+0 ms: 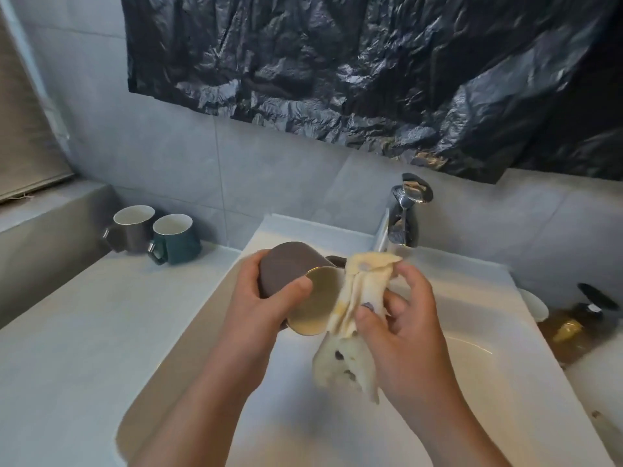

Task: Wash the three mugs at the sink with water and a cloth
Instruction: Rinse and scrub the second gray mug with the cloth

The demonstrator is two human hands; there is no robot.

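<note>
Two mugs [135, 229] wait on the ledge [67, 315], clear of splashes. Our left hand [266, 298] clamps the brown mug [293, 271] over the sink [472, 348], base toward us; right hand [401, 318] pinches the cloth [357, 298] against it for wiping.

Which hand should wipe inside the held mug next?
Probably the right hand: it already grips the cloth right beside the brown mug. The left hand is wrapped around that mug, steadying it over the sink.
</note>
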